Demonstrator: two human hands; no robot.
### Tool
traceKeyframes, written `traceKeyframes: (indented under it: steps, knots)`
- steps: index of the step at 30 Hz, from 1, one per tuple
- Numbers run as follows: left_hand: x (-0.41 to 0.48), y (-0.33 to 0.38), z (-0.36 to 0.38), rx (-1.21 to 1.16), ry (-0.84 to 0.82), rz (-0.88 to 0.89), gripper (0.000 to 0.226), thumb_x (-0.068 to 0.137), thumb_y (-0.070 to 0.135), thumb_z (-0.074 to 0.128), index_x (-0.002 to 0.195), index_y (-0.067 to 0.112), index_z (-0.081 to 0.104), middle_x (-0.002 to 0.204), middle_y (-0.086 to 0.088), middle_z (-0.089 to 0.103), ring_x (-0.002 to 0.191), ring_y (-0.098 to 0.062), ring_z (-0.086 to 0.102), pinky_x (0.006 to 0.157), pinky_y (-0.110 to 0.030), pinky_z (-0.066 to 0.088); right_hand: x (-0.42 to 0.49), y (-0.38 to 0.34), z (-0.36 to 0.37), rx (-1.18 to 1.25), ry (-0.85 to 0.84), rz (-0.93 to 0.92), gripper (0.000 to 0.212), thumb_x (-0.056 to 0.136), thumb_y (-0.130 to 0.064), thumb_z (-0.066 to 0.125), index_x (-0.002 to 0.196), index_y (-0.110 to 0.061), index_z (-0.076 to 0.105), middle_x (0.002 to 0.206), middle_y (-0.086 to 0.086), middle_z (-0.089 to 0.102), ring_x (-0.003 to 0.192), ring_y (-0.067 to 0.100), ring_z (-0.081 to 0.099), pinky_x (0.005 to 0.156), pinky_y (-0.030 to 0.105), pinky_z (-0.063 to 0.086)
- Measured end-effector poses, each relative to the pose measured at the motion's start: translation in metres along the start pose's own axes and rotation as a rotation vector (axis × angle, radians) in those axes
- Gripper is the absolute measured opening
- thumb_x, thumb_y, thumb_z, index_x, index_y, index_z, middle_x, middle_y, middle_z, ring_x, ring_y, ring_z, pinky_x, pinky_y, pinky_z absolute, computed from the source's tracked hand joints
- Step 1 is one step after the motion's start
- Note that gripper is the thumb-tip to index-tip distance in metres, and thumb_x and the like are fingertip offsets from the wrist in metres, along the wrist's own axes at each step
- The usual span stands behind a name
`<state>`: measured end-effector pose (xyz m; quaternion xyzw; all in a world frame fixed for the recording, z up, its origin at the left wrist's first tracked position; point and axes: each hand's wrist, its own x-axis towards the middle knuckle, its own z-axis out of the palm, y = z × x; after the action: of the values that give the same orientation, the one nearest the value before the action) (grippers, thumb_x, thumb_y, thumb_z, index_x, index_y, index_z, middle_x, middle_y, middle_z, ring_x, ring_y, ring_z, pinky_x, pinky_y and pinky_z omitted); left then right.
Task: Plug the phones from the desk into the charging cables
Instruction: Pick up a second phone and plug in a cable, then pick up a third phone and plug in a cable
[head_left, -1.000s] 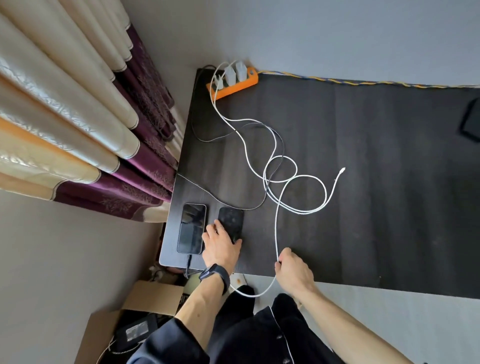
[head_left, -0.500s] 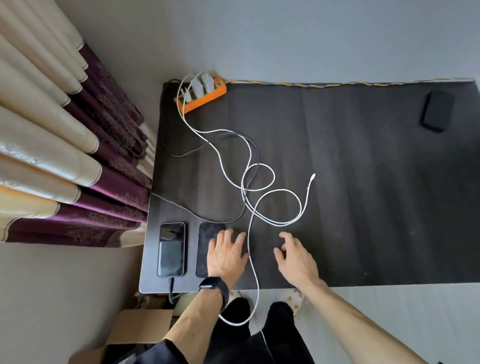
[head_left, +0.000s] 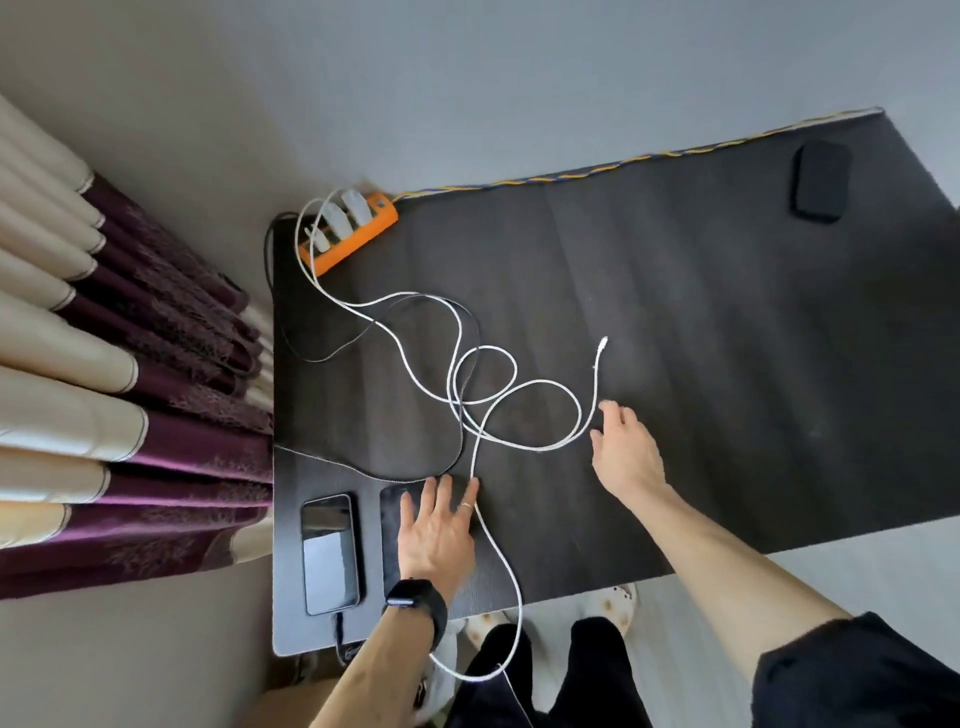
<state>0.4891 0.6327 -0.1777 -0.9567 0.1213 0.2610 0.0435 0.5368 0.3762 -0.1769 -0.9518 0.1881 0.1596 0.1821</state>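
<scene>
My open, empty right hand (head_left: 626, 449) should pinch the limp white cable (head_left: 596, 384) near its stiff plug (head_left: 602, 343) at twelve o'clock.

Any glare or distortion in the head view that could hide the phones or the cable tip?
Head view: window glare on the left phone's screen; the second phone nearly blends into the dark desk; wide-angle bends the desk edges; the white cable tip shows clearly.

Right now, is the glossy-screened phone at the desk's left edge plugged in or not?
Plugged in: a dark cable enters the bottom end of the glossy-screened phone and drops past the desk edge.
</scene>
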Motion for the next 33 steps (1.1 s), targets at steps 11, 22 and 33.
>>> traceKeyframes:
  steps: [11, 22, 33]
  knots:
    - [-0.007, 0.109, -0.064, -0.212, 0.224, 0.322, 0.070, 0.083, 0.026, 0.062, 0.150, 0.022, 0.041, 0.138, -0.005, 0.056, 0.122, -0.030, 0.055, 0.106, -0.045, 0.042, -0.162, 0.133, -0.043, 0.287, 0.243, 0.175, 0.023, 0.094, -0.019, 0.062, 0.115, -0.014, 0.070, 0.122, 0.004, 0.068, 0.116, 0.027, 0.060, 0.100, 0.035, 0.044]
    - [-0.052, 0.341, -0.130, -0.359, 0.262, 0.551, 0.042, 0.092, 0.021, 0.054, 0.134, 0.023, 0.058, 0.138, 0.002, 0.055, 0.123, -0.025, 0.052, 0.104, -0.039, 0.043, -0.247, 0.317, -0.166, 0.368, 0.646, 0.185, 0.024, 0.095, -0.022, 0.063, 0.117, -0.021, 0.071, 0.126, 0.000, 0.066, 0.120, 0.022, 0.054, 0.104, 0.028, 0.037]
    - [-0.061, 0.499, -0.143, -0.466, 0.272, 0.537, 0.032, 0.091, 0.022, 0.056, 0.121, 0.027, 0.066, 0.131, 0.006, 0.058, 0.121, -0.020, 0.053, 0.100, -0.039, 0.048, -0.244, 0.456, -0.251, 0.438, 0.653, 0.107, 0.022, 0.098, -0.026, 0.058, 0.116, -0.023, 0.069, 0.117, -0.008, 0.067, 0.108, 0.007, 0.051, 0.090, 0.017, 0.038]
